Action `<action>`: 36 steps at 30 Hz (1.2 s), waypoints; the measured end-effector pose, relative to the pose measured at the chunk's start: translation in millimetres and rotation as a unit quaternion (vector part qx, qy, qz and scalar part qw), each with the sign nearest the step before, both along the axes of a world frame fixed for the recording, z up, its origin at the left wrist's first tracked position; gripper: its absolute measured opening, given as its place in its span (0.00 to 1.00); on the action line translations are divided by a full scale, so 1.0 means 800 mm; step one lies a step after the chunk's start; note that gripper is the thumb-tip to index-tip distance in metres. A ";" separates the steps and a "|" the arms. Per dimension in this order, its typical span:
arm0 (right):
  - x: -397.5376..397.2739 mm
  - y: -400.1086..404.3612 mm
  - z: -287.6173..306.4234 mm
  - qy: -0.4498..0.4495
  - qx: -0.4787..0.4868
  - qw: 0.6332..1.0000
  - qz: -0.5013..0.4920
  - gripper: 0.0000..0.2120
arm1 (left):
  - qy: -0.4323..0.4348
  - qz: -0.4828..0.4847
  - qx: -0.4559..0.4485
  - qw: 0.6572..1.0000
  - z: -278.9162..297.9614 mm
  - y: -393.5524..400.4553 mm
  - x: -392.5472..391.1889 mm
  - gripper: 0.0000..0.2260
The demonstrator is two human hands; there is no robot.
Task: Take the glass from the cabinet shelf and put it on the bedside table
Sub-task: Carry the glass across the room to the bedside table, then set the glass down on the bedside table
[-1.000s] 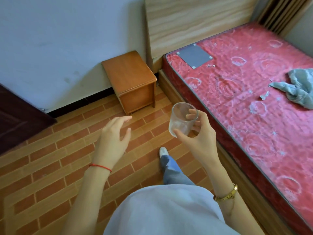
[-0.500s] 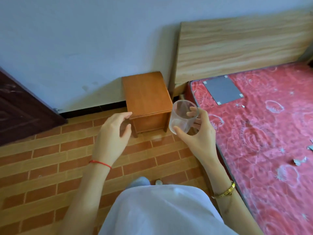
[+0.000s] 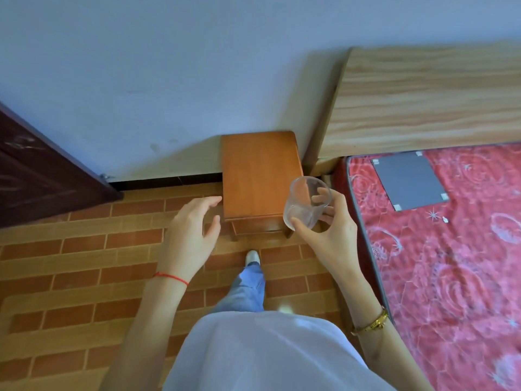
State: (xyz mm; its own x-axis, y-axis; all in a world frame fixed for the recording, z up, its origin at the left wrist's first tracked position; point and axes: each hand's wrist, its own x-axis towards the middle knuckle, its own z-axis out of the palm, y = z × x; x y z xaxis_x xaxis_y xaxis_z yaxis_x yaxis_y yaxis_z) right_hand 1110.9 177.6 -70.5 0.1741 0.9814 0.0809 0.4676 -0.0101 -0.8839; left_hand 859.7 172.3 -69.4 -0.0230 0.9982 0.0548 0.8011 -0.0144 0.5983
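**Glass arriving at the bedside table**

The person is closing in on the table (image 3: 260,176). 1 second ago it was sitting off at an angle, well ahead of the hands; half a second ago it was nearer and turning square; now it is lying straight ahead, its front edge just beyond the fingertips and a shoe (image 3: 251,257) stepping in near its legs. The bed (image 3: 439,249) is running along the right side, with the headboard (image 3: 428,100) against the wall.

The right hand (image 3: 331,235) is holding the glass (image 3: 306,204), thumb on the near wall and fingers wrapped round the far side, visible through the clear wall. The grip is looking the same across all 3 moments. The glass is looking empty and is tilting slightly, mouth up and away. From this view it is overlapping the table's front right corner, but it is in the air and not touching the surface.

The left hand (image 3: 191,235) is empty, fingers loosely spread, hovering beside the table's front left corner without touching it.

Judging by this, the carry is nearly done. What is remaining is lowering the glass upright onto the bare wooden top and letting go. The top is sitting low, so the person is likely needing to bend or reach down, and setting the glass well in from the edge would be safer.
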 end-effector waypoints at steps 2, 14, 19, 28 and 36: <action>-0.001 0.040 -0.003 -0.003 -0.002 1.000 -0.003 0.32 | -0.001 0.002 0.001 1.000 -0.003 0.038 -0.002 0.16; -0.015 0.247 -0.024 -0.011 -0.016 0.999 -0.027 0.32 | -0.002 0.010 -0.022 1.000 -0.023 0.237 -0.018 0.16; -0.011 0.298 -0.043 -0.013 -0.037 0.999 -0.031 0.33 | 0.001 0.018 -0.038 0.999 -0.039 0.289 -0.015 0.16; 0.005 0.358 -0.080 -0.014 -0.074 0.997 -0.014 0.35 | 0.015 0.042 -0.039 0.998 -0.079 0.342 0.005 0.16; 0.026 0.407 -0.125 -0.023 -0.091 0.995 0.018 0.35 | 0.015 0.074 -0.037 0.996 -0.137 0.378 0.034 0.16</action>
State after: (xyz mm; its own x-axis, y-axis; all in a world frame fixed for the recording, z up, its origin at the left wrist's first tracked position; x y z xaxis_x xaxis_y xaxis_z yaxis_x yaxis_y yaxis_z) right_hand 1131.7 503.2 -170.4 0.1384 0.9862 -0.0913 0.5103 -0.1500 -0.8468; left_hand 887.2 474.8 -179.0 -0.1698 0.9853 -0.0160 0.8092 0.1487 0.5684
